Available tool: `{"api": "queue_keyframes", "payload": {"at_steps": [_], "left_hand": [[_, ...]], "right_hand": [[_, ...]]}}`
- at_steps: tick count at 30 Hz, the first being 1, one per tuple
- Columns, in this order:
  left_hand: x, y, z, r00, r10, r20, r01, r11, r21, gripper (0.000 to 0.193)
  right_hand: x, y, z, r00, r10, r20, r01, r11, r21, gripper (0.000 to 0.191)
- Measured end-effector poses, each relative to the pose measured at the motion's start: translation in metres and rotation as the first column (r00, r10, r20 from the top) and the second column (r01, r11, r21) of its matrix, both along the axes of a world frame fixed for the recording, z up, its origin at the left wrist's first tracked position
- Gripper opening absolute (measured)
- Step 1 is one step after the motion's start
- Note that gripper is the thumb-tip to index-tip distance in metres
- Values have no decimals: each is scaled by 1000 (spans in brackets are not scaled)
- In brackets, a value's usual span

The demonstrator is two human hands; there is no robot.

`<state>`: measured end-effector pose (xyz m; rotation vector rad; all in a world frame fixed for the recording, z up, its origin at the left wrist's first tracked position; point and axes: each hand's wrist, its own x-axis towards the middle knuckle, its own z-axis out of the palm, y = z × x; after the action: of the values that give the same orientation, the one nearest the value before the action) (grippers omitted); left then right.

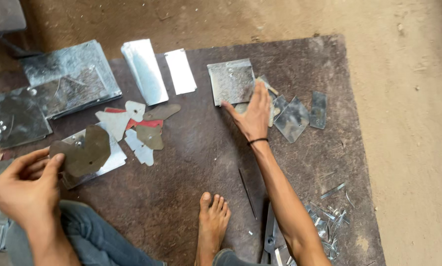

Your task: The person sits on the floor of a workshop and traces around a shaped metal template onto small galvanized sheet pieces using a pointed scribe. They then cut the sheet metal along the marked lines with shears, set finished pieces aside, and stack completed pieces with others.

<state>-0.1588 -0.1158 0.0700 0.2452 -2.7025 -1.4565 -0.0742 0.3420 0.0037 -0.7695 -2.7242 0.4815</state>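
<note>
Cut off by the bottom edge: shears point(270, 236), only dark handles showing beside the right forearm, and a scatter of thin metal offcuts point(329, 216) just right of them. Hidden under the right palm: part of the small pile of cut metal pieces point(292, 118), so hard to tell how many lie there. Right hand point(254, 116) laid flat, fingers point(263, 93) held close together and pointing away, thumb spread out to the left, tips resting on the near edge of a square galvanised sheet point(230, 81); cut pieces just right of the fingers, touching the hand's outer side. Left hand point(26, 184) pinching a dark heart-like template point(85, 152) by its left edge, thumb on top, other fingers curled beneath, probably cardboard. Beyond those fingertips, paler cutouts point(132, 125) scattered on the dark board point(201, 162). Bare foot point(212, 221) near the lower edge, between both arms.
</note>
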Motion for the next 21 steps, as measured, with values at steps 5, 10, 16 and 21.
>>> {"api": "queue_keyframes", "payload": {"at_steps": [5,10,16,21], "left_hand": [[-7,11,4,1000,-14,-10,16,956,291,21],[-16,12,-2,999,18,31,-28,939,343,21],[-18,4,-10,999,-23,-22,30,914,405,18],[-19,-5,-15,995,-64,-75,88,923,375,23]], "right_hand": [[-32,-8,-19,987,-45,152,44,999,8,141],[-33,-2,-15,993,-77,93,89,988,-124,143],[16,-51,19,989,-71,127,99,970,-224,140],[88,-176,43,971,70,226,-47,993,-105,130]]}}
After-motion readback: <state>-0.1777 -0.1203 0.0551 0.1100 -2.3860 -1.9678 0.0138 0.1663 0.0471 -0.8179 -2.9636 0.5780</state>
